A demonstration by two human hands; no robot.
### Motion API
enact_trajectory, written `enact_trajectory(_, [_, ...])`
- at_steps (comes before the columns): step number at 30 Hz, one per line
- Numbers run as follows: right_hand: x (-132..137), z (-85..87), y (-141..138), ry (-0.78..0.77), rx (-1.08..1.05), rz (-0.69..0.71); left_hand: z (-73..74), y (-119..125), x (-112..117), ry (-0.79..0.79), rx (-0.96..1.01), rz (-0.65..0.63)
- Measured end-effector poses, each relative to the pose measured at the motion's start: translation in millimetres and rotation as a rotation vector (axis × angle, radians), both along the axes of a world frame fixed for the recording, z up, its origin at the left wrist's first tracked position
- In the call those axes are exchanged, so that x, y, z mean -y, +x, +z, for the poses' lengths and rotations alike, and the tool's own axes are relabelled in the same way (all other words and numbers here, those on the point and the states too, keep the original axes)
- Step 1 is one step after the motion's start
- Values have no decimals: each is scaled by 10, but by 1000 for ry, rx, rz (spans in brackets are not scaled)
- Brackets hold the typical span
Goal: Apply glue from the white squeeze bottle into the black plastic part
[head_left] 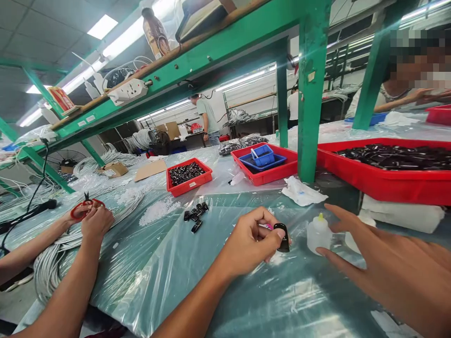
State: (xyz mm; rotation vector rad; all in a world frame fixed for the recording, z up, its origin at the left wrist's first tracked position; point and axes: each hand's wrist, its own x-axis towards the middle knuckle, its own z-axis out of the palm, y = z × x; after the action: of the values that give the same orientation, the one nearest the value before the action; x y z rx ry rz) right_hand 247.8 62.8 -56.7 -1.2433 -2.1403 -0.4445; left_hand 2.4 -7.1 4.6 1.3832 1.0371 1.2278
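My left hand (252, 241) pinches a small glossy black plastic piece (283, 238) between thumb and fingers, above the table's middle. Its far end is rounded; a bit of pink shows behind my fingers. To the right, my right hand (380, 253) is spread around the near side of a small translucent squeeze bottle (319, 236) with a yellow tip. The bottle stands upright; my thumb overlaps its lower edge, and whether it touches I cannot tell. Several similar black pieces (196, 216) lie in a loose group left of my left hand.
A red tray (192, 186) of small black parts, another red tray (260, 178) with blue trays inside, and a large red tray (387, 178) line the back. A green post (312, 103) rises between them. At left, a co-worker's hands (95, 218) hold red-handled scissors beside coiled cables (49, 267).
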Motion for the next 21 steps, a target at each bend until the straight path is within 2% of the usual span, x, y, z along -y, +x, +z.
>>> enact_trajectory(2, [-6,7,-8,74,54,18,9,5,3,-4,-14,3])
enact_trajectory(4, [-15,33,-23,39,61,34,15,5,8,-6,-25,3])
enact_trajectory(9, [-6,197,-124,-398,18,-9,4,-10,16,-15,-48,-6])
enact_trajectory(13, [4,323,-192,-509,-24,-2,-8,-10,14,-12,-68,-23])
enact_trajectory(16, [21,369,-199,-537,-164,112,-11,-12,12,12,-87,-26])
enact_trajectory(21, [125,380,-181,-616,-585,261,-27,-37,3,79,-76,7])
